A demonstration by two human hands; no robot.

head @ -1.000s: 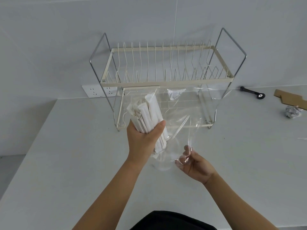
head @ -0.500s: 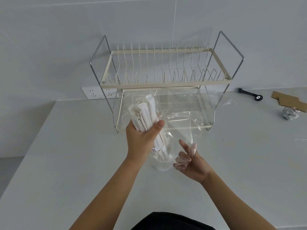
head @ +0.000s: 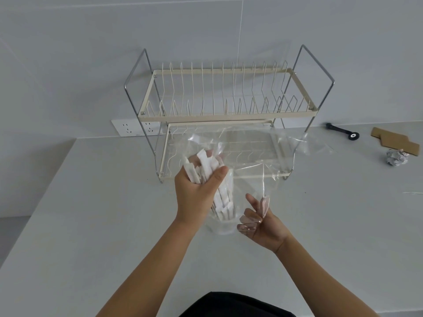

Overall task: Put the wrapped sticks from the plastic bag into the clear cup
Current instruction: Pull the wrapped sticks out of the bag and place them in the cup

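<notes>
Both hands meet low over the white table; the left hand is clamped round a bundle of wrapped sticks, thumb across the front, while the right hand has its fingers half curled and spread, with the thin edge of the plastic bag seemingly pinched between them, though the film is so clear I cannot be sure of the grip; the lower ends of the sticks dip into the clear cup, which stands on the table between the two hands and is hard to make out, its rim lost behind the sticks and the left palm; the bag billows up and back across the lower tier of the dish rack, blurring the wires behind it; the upper ends of the sticks fan out above the left fingers, smeared by motion; behind the rack's left leg a wall socket is partly covered; far right on the table lie a black tool, a piece of cardboard and a crumpled foil ball; a dark garment is cut off at the bottom edge.
</notes>
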